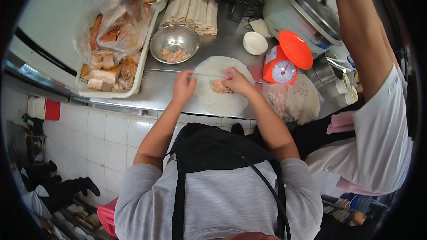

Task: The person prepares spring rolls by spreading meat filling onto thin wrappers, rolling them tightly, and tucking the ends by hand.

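Observation:
A thin round white wrapper (218, 103) lies at the front edge of the metal counter, with a small mound of pinkish minced filling (220, 87) on it. My left hand (183, 88) is at the wrapper's left side, fingertips closed on its edge. My right hand (237, 81) bends over the upper right of the filling, fingers pinched on the wrapper; part of the mound is hidden beneath them. A straight edge of the sheet runs between my two hands. Beyond them stands a steel bowl (186, 35) with more minced filling in it.
Rolled wrappers (192, 10) are piled behind the bowl. A white basket (138, 78) of meat pieces stands left. To the right are a small white bowl (255, 43), an orange scale (282, 67), plastic-bagged round sheets (304, 100) and a large cooker (289, 11). A co-worker's arm (362, 31) reaches across at right.

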The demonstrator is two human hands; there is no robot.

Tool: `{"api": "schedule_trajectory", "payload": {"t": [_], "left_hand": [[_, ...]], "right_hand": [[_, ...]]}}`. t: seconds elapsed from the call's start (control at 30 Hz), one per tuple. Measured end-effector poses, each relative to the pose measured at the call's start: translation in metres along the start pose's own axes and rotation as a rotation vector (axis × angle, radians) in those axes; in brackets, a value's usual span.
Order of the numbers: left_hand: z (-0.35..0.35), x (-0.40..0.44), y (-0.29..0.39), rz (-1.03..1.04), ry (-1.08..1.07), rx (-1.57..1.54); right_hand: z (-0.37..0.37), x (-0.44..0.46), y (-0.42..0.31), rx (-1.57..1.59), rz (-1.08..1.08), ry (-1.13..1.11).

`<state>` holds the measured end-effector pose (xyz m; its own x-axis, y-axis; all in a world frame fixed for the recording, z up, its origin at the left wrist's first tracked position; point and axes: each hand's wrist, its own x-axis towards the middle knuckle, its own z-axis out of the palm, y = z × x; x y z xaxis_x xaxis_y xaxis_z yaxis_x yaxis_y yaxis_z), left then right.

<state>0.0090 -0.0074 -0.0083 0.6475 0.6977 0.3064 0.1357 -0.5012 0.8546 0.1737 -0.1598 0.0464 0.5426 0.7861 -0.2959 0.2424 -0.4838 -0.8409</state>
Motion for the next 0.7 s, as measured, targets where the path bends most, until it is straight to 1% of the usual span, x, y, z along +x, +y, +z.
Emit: {"api": "schedule_trajectory", "payload": {"t": [0.07, 0.1, 0.17, 0.2, 0.3, 0.4, 0.5, 0.57, 0.6, 0.63, 0.7], "left_hand": [[0.010, 0.000, 0.007, 0.258, -0.009, 0.157], [0.013, -0.001, 0.015, 0.321, -0.056, 0.158], [0.019, -0.006, 0.033, 0.444, -0.153, 0.159], [0.025, -0.009, 0.037, 0.431, -0.169, 0.162], [0.041, -0.013, 0.039, 0.395, -0.199, 0.183], [0.051, -0.003, 0.027, 0.414, -0.252, 0.280], [0.047, 0.005, 0.023, 0.406, -0.361, 0.283], [0.039, 0.007, 0.025, 0.398, -0.407, 0.279], [0.037, 0.006, 0.027, 0.390, -0.431, 0.275], [0.038, 0.005, 0.028, 0.410, -0.449, 0.285], [0.042, 0.009, 0.030, 0.456, -0.485, 0.311]], "right_hand": [[0.012, 0.007, 0.024, -0.114, -0.214, 0.189], [0.016, 0.007, 0.031, -0.169, -0.321, 0.281], [0.022, -0.007, 0.028, -0.117, -0.454, 0.372], [0.023, -0.011, 0.026, -0.090, -0.520, 0.417], [0.036, -0.006, 0.043, -0.167, -0.545, 0.425], [0.032, -0.001, 0.047, -0.248, -0.570, 0.432], [0.015, 0.002, 0.044, -0.329, -0.571, 0.256], [0.016, -0.010, 0.032, -0.510, -0.554, 0.395], [0.016, -0.015, 0.026, -0.569, -0.534, 0.379], [0.015, -0.019, 0.021, -0.630, -0.515, 0.363], [0.011, -0.016, 0.018, -0.681, -0.461, 0.172]]}}
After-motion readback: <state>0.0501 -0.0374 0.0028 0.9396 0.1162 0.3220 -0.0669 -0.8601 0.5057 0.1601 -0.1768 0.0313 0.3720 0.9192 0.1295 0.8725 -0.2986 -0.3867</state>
